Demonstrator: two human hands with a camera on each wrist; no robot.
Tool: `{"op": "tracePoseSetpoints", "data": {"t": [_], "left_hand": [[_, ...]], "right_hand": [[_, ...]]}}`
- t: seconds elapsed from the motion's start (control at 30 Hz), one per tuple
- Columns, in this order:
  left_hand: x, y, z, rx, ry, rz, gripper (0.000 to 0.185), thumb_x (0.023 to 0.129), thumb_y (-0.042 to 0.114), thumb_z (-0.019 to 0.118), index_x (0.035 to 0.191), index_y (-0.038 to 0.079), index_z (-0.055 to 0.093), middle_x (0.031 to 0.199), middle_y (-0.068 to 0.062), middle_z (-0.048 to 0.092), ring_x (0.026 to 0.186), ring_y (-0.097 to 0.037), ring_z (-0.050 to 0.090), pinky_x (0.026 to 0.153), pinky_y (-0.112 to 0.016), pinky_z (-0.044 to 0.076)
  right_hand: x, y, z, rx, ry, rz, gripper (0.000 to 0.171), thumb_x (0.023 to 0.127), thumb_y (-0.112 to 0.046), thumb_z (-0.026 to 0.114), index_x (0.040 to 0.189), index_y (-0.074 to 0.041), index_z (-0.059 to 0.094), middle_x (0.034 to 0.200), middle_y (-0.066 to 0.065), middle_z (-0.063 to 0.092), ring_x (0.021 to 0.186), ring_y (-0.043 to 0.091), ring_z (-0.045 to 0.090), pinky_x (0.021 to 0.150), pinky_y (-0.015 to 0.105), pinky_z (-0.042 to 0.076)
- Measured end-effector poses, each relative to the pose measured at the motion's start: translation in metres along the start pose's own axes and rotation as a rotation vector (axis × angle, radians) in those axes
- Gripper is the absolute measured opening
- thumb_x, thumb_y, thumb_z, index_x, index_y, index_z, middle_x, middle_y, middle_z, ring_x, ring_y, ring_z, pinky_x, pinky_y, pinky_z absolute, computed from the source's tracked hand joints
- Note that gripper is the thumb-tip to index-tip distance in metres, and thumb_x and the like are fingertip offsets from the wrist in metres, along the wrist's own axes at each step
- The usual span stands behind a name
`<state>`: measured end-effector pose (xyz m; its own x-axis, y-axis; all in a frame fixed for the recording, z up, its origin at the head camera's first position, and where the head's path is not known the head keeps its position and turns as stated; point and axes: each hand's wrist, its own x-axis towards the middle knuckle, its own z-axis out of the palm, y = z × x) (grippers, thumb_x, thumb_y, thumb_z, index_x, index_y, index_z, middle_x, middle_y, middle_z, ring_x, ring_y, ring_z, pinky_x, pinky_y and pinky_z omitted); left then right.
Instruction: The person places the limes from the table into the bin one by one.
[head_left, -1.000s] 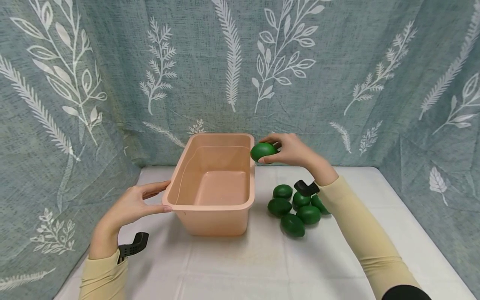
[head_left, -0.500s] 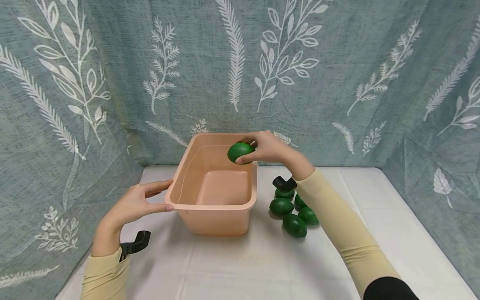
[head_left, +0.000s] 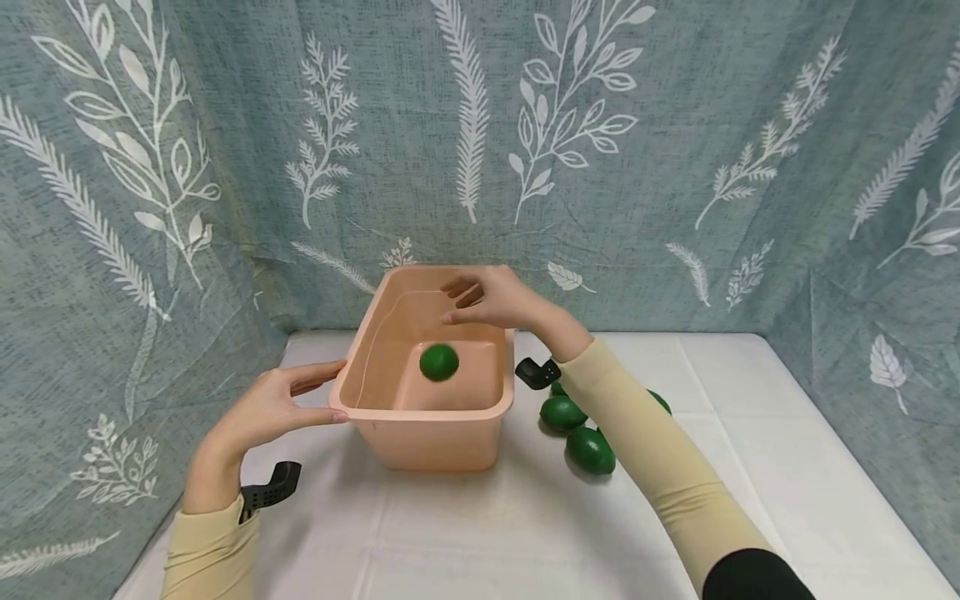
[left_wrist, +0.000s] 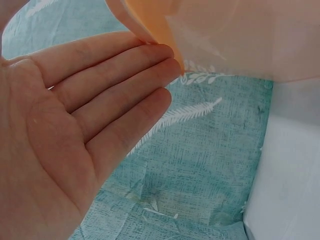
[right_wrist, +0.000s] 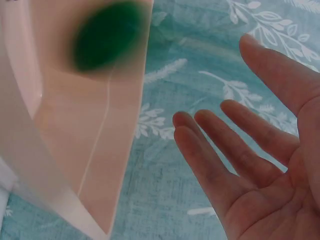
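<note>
Bench, white-covered, with open room along the front. Loose green fruit, a group right of the tub, partly hidden by the right sleeve; full count cannot be told. Left hand: thumb and fingers wide apart, tips touching the tub's left rim near the front corner; best as a light, steady brace, since a push would likely slide the tub. Tub, pink, upright. Single green fruit, inside the tub; blurred in the right wrist view, so resting or just above the floor cannot be told. Right hand: above the tub's far right part, fingers spread, holding nothing; a low release, well inside the walls, should limit bounce. Edges: right rim beneath the right arm, the one to lift over, black wrist piece hanging beside it. Leaf-print curtain, near behind; little room past the back rim.
</note>
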<state>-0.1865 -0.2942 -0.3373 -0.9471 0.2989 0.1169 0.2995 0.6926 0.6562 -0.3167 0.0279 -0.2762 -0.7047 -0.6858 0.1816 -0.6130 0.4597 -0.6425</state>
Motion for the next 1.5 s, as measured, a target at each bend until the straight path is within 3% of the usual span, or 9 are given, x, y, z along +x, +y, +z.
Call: {"op": "tracePoseSetpoints", "data": {"t": [0.43,0.67,1.5], "left_hand": [[0.0,-0.003,-0.002,0.028,0.009,-0.002,0.071,0.077,0.042,0.077,0.138,0.018,0.052,0.137,-0.003,0.054,0.128,-0.036,0.048,0.101,-0.052,0.045],[-0.001,-0.004,-0.003,0.024,0.004,-0.001,0.071,0.078,0.041,0.077,0.138,0.015,0.051,0.137,-0.005,0.054,0.128,-0.036,0.048,0.101,-0.05,0.045],[0.0,-0.004,0.001,0.029,0.007,0.001,0.069,0.079,0.042,0.076,0.138,0.017,0.051,0.137,-0.004,0.054,0.128,-0.035,0.048,0.101,-0.05,0.046]], "right_hand": [[-0.039,0.02,-0.017,-0.068,0.024,0.058,0.048,0.085,-0.034,0.072,0.126,-0.013,0.06,0.124,0.005,0.063,0.109,0.019,0.064,0.089,0.026,0.055],[-0.065,0.044,-0.02,-0.017,0.04,0.14,0.052,0.083,-0.038,0.072,0.128,-0.014,0.059,0.127,0.005,0.06,0.112,0.021,0.061,0.09,0.028,0.055],[-0.172,0.134,-0.02,-0.041,0.178,0.311,0.054,0.085,-0.038,0.071,0.129,-0.009,0.058,0.127,0.016,0.06,0.115,0.033,0.059,0.097,0.044,0.051]]}}
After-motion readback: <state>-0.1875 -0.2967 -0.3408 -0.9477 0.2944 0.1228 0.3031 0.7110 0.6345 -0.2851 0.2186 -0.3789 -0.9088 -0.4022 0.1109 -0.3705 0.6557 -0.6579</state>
